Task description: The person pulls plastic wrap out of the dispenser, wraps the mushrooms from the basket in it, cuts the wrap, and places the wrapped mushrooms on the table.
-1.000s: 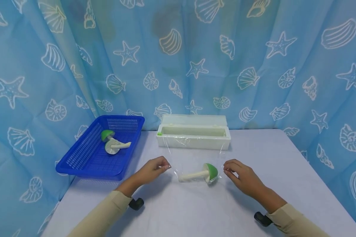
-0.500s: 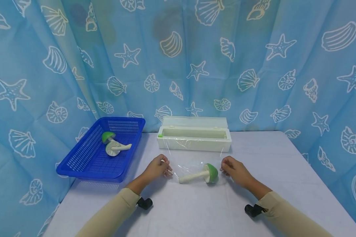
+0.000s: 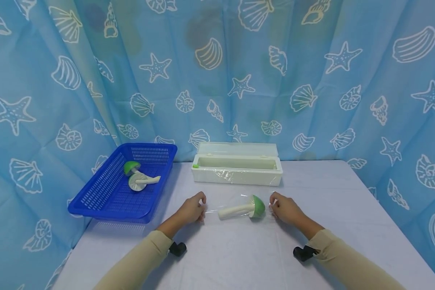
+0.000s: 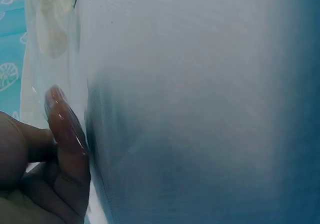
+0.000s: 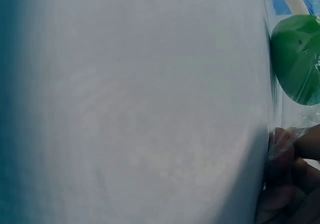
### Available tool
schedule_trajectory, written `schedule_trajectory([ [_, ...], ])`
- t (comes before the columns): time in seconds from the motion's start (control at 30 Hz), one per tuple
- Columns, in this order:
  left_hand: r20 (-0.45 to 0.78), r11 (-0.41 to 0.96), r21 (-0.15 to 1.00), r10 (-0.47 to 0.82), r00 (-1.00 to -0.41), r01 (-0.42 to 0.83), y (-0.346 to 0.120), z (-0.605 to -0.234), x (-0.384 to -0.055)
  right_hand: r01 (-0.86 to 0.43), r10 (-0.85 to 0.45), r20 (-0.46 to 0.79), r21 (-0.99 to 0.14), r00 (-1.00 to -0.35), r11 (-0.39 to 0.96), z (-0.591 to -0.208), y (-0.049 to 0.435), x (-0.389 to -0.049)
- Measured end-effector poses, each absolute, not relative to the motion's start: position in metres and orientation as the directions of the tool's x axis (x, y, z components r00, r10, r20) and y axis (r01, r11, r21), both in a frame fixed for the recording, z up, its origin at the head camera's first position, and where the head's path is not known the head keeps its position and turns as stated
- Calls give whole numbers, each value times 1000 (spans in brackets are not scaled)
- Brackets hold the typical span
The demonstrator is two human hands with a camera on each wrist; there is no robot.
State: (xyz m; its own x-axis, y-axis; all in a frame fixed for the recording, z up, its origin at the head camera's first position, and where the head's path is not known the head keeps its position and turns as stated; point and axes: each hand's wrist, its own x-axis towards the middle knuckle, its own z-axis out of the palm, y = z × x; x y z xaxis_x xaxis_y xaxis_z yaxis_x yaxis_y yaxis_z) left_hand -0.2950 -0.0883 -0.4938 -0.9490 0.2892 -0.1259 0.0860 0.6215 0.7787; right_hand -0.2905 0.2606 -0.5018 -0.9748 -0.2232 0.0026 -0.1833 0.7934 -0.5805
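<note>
A toy mushroom [image 3: 236,211] with a green cap and white stem lies on its side on a sheet of clear plastic wrap [image 3: 224,175], which runs toward the white box behind it. My left hand [image 3: 193,208] pinches the near left part of the wrap, beyond the stem's end. In the left wrist view, wrap glistens over a fingertip [image 4: 65,121]. My right hand [image 3: 286,208] pinches the wrap at the cap's side. Up close in the right wrist view, the green cap [image 5: 297,59] shows through wrinkled film just above those fingers.
A white wrap dispenser box [image 3: 235,177] stands at the back, lid raised, with a small green piece at its left front edge. On the left, a blue basket [image 3: 119,201] holds two more toy mushrooms [image 3: 142,181]. A shell-patterned curtain [image 3: 217,80] hangs behind the white table.
Both hands have taken new grips on the wrap, the right one moving inward. The mushroom has shifted slightly toward the box, and the wrap's near edge has come up around it.
</note>
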Motion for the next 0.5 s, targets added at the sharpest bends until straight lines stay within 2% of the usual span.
schedule_trajectory([
  [0.27, -99, 706, 674, 378, -921, 217, -87, -490, -293, -346, -386, -44, -357, -922, 868, -489, 249, -281],
  [0.4, -66, 756, 564, 443, -894, 333, -82, -491, -295, -364, -405, -55, -341, -913, 867, -489, 250, -283],
  [0.5, -80, 762, 544, 463, -883, 351, -79, -489, -295, -351, -396, -50, -372, -917, 860, -491, 252, -284],
])
